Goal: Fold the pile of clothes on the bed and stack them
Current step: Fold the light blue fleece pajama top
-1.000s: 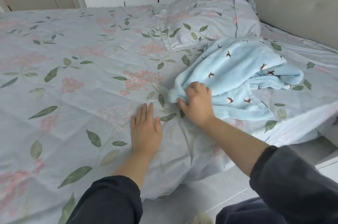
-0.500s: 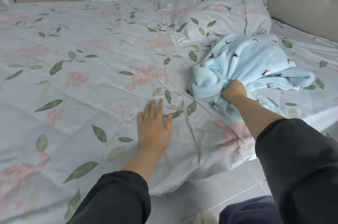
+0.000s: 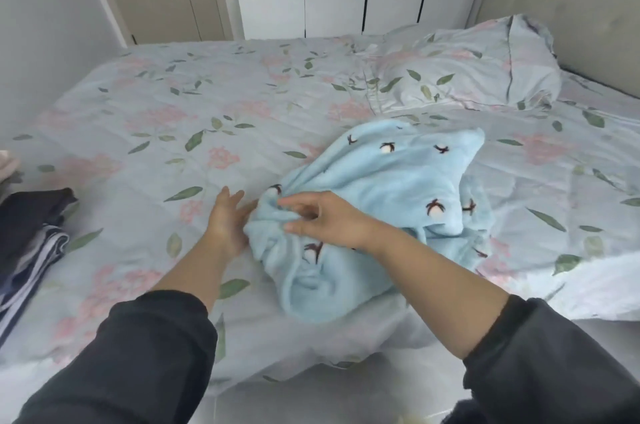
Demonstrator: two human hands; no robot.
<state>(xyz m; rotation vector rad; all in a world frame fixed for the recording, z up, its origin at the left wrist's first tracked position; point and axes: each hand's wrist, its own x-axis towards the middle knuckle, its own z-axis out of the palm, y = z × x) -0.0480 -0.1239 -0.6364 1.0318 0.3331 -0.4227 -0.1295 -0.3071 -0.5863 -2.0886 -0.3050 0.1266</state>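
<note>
Fleece [image 3: 381, 181] bunched by near edge of bed [image 3: 138, 132], long axis far-right. Our left hand [image 3: 227, 221] open, touching its left end; right hand [image 3: 325, 221] on top, grip unclear.

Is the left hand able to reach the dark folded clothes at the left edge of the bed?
Probably yes: the left hand holds nothing, and only bare bedspread lies between it and the dark folded clothes.

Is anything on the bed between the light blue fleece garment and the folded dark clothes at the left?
Nothing visible does. Only floral bedspread lies between the light blue fleece garment and the folded dark clothes; the left hand is at the garment's left edge.
</note>
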